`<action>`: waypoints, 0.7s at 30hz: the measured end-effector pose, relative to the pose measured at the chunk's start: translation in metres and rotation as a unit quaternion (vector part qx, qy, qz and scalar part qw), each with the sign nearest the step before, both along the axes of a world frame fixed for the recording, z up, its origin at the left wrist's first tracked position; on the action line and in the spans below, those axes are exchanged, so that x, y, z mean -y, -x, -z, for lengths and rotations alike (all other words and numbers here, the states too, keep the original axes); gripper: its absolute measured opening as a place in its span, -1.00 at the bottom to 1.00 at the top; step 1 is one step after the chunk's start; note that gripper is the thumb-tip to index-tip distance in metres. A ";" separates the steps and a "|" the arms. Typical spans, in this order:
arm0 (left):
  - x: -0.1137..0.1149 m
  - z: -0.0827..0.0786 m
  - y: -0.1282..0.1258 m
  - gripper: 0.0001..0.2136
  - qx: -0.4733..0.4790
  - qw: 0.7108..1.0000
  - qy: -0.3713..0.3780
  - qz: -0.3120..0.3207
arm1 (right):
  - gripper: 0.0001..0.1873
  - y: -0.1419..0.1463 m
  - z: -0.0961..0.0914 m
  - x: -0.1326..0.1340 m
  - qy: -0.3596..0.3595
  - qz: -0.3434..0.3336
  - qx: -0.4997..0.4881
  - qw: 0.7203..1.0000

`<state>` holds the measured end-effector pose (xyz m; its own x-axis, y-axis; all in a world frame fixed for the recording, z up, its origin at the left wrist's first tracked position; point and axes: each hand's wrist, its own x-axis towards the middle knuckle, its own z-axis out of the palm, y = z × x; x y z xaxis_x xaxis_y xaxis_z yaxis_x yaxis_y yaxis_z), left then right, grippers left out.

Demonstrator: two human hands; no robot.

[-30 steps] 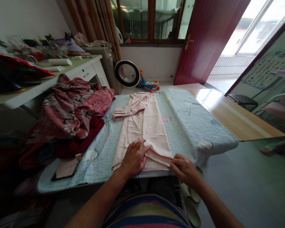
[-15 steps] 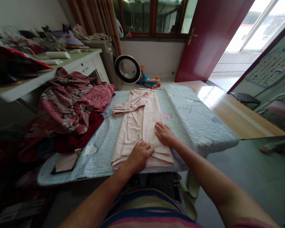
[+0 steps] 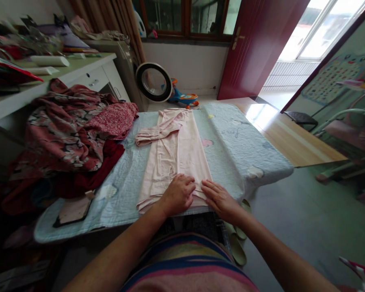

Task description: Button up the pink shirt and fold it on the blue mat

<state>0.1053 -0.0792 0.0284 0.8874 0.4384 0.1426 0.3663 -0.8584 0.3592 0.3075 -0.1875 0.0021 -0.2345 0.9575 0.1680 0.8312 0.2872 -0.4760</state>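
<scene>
A pale pink long-sleeved shirt [image 3: 192, 146] lies folded lengthwise on a light blue quilted cover [image 3: 126, 174]. One sleeve [image 3: 148, 134] is bent across it and sticks out to the left. Near the shirt's front end, my left hand [image 3: 178, 194] presses on the cloth with its fingers curled around a bit of it; the fingertips are partly hidden. My right hand [image 3: 221, 199] lies flat over the right front corner, its fingers stretched out towards the left hand.
A heap of red patterned clothes [image 3: 66, 129] lies on the left, beside a phone in a dark-edged case [image 3: 72, 210]. Further back stand a white desk [image 3: 107, 67], a washing machine with its round door [image 3: 154, 82] open, and a blue-orange ride-on toy [image 3: 184, 98]. A red door [image 3: 255, 44] stands ajar.
My right hand has slid back towards me along the shirt's right edge to its front corner. My left hand stays at nearly the same spot on the shirt. The view has shifted slightly.
</scene>
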 end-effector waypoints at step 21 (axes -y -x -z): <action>0.004 0.020 -0.017 -0.79 0.095 0.990 0.103 -0.016 | -0.92 0.002 -0.005 0.007 0.003 0.198 -0.064 0.978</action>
